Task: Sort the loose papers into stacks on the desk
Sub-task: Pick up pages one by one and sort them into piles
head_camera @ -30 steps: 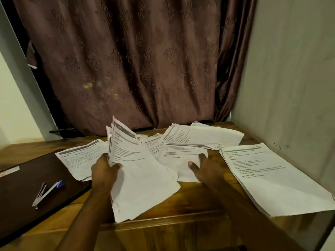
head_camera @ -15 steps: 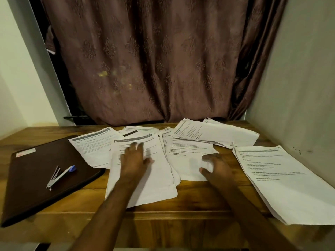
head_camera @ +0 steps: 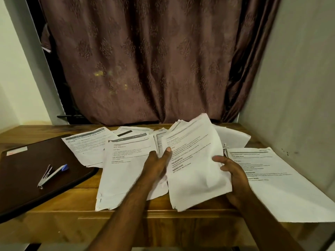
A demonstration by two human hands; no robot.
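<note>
White printed papers lie across the wooden desk [head_camera: 54, 211]. Both hands hold a raised bundle of sheets [head_camera: 194, 160] tilted up over the desk's middle. My left hand [head_camera: 157, 163] grips its left edge, thumb on the front. My right hand [head_camera: 233, 173] grips its right edge, fingers curled over the page. A stack [head_camera: 126, 169] lies flat just left of the bundle. Another stack [head_camera: 275, 180] lies at the right by the wall. A further sheet [head_camera: 87, 145] rests at the back left, with more papers [head_camera: 233, 136] behind the bundle.
A dark brown folder [head_camera: 27, 178] covers the desk's left part, with a stapler [head_camera: 45, 175] and a blue-capped pen [head_camera: 60, 169] on it. A brown curtain [head_camera: 154, 60] hangs behind the desk. A pale wall [head_camera: 299, 87] borders the right side.
My left hand left the flat middle stack and moved right. My right hand stopped pressing on the desk papers. Both hands now hold a bundle lifted off the desk.
</note>
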